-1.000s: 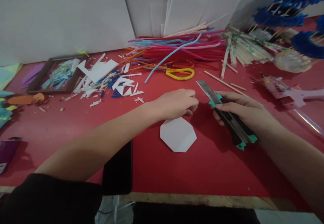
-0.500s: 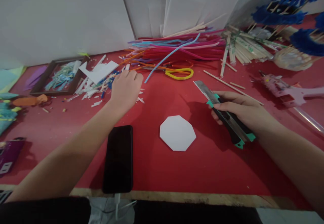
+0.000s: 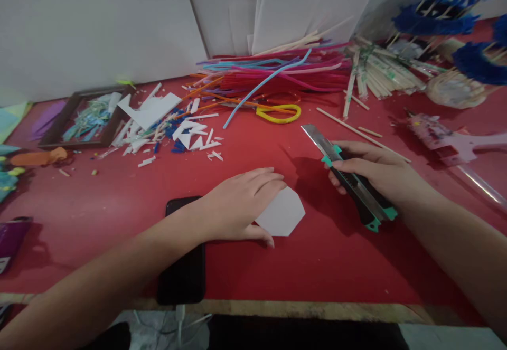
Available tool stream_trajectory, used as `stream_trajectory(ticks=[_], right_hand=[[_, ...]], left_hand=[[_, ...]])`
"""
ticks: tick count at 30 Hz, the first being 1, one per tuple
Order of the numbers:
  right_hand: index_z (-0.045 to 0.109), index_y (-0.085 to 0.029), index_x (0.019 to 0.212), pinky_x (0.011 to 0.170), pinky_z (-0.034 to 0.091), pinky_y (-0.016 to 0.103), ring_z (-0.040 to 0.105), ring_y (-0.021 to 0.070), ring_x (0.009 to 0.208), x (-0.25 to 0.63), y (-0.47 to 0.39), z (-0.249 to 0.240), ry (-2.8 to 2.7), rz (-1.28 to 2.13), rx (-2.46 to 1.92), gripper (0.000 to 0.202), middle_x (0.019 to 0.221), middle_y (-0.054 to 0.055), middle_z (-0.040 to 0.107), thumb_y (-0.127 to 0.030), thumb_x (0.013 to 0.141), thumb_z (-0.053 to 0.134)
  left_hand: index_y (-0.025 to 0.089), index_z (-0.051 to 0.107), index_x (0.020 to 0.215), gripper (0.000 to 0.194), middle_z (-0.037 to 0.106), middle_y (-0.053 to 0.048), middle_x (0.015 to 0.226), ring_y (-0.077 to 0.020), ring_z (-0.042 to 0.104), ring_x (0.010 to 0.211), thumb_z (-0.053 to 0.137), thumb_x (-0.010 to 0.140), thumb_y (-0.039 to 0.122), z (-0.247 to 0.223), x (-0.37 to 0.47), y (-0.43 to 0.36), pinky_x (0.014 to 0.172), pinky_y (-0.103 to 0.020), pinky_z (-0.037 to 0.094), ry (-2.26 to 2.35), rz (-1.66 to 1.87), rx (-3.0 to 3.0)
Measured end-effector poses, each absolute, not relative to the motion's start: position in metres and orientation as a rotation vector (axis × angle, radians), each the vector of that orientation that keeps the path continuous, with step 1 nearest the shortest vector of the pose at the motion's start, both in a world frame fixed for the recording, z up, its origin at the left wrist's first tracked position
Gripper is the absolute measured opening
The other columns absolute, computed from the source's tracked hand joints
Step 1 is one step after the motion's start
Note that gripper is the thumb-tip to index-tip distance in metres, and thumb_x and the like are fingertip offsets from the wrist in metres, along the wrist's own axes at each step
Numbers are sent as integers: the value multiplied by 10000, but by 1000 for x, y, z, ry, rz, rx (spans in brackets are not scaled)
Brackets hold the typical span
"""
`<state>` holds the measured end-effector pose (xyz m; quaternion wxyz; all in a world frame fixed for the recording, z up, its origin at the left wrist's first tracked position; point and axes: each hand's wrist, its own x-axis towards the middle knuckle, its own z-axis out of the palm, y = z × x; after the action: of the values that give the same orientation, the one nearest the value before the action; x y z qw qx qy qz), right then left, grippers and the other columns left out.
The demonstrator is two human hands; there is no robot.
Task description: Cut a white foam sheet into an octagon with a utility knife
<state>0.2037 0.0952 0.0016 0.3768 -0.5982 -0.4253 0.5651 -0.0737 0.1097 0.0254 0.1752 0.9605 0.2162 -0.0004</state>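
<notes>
A white octagonal card point(image 3: 282, 214) lies flat on the red tabletop. My left hand point(image 3: 237, 202) reaches over its left side, fingers stretched out above and thumb apart below; it covers that side of the card. Whether the fingertips press on it I cannot tell. On the right, my right hand point(image 3: 370, 173) is wrapped round a black and green utility knife point(image 3: 358, 183). The wide metal blade is out and points up and left, apart from the card. Under my left forearm is a black phone point(image 3: 182, 276), partly hidden.
White paper scraps point(image 3: 194, 133) and a dark frame point(image 3: 49, 136) lie at the left. Behind are pipe cleaners point(image 3: 277, 78) and yellow-handled scissors point(image 3: 279, 119). Bundled wooden sticks point(image 3: 380, 75) and a pink glue gun point(image 3: 447, 139) occupy the right. A cable point(image 3: 180, 313) hangs from the phone.
My left hand has moved from the scraps towards me and right, onto the left side of the white card. More white scraps now show where it was. My right hand still holds the knife.
</notes>
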Motion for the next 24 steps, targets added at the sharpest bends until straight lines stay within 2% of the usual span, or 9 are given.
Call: stream_trajectory(ticks=[2, 6, 9, 12, 15, 18, 19, 21, 24], right_hand=[[688, -195, 1236, 504, 541, 322, 614, 161, 504, 203, 95, 1, -1094, 1445, -1528, 654, 569, -48, 639, -434, 638, 796], [690, -192, 1257, 506, 542, 336, 608, 167, 490, 203, 95, -2, -1114, 1446, -1531, 664, 570, -43, 643, -423, 644, 794], [662, -184, 1322, 513, 542, 348, 620, 181, 493, 203, 94, -2, -1172, 1438, -1551, 701, 572, -40, 639, -430, 674, 767], [657, -178, 1337, 523, 541, 344, 636, 191, 511, 203, 92, -1, -1251, 1415, -1570, 680, 577, -34, 644, -433, 712, 738], [667, -171, 1325, 533, 558, 347, 657, 197, 534, 202, 89, 0, -1355, 1360, -1583, 630, 607, -18, 662, -439, 756, 704], [619, -179, 1403, 540, 585, 361, 676, 189, 551, 202, 83, -2, -1427, 1302, -1603, 663, 782, 37, 745, -425, 790, 682], [605, -191, 1424, 563, 600, 369, 701, 195, 592, 202, 80, -3, -1461, 1272, -1605, 668, 892, 68, 775, -407, 797, 677], [607, -219, 1428, 710, 642, 411, 769, 240, 811, 201, 72, -3, -1618, 1160, -1591, 617, 1146, 115, 781, -361, 829, 644], [617, -239, 1416, 973, 601, 480, 720, 284, 1169, 199, 58, -1, -1949, 908, -1542, 529, 1348, 109, 723, -258, 892, 545]], left_hand=[[71, 502, 1432, 934, 557, -255, 1493, -359, 509, 1429, 877, 748, 584, 23, -73, 110, 1169, -480, 440, 652, 18, 2714], [120, 556, 1369, 892, 620, -216, 1406, -362, 577, 1334, 878, 715, 635, 22, -67, 102, 1091, -484, 503, 728, 46, 2782], [104, 587, 1318, 883, 640, -212, 1355, -367, 614, 1257, 877, 694, 658, 24, -60, 86, 1032, -493, 545, 853, 13, 2841], [75, 588, 1323, 858, 615, -243, 1389, -384, 598, 1286, 878, 724, 616, 25, -54, 70, 1013, -492, 564, 1001, -14, 2875], [45, 567, 1368, 803, 589, -251, 1444, -384, 548, 1361, 852, 804, 541, 24, -52, 60, 1075, -487, 537, 1016, 11, 2914], [9, 523, 1421, 634, 589, -226, 1464, -351, 549, 1370, 726, 941, 371, 22, -53, 59, 1132, -478, 503, 895, 42, 2925], [3, 508, 1435, 591, 581, -222, 1476, -346, 541, 1383, 680, 956, 303, 21, -53, 59, 1148, -481, 491, 854, 51, 2911], [-1, 491, 1451, 568, 555, -222, 1504, -351, 500, 1427, 621, 940, 210, 21, -54, 62, 1176, -502, 465, 802, 67, 2869], [34, 498, 1453, 552, 551, -198, 1507, -374, 465, 1453, 584, 935, 204, 19, -55, 66, 1208, -554, 421, 780, 87, 2817]])
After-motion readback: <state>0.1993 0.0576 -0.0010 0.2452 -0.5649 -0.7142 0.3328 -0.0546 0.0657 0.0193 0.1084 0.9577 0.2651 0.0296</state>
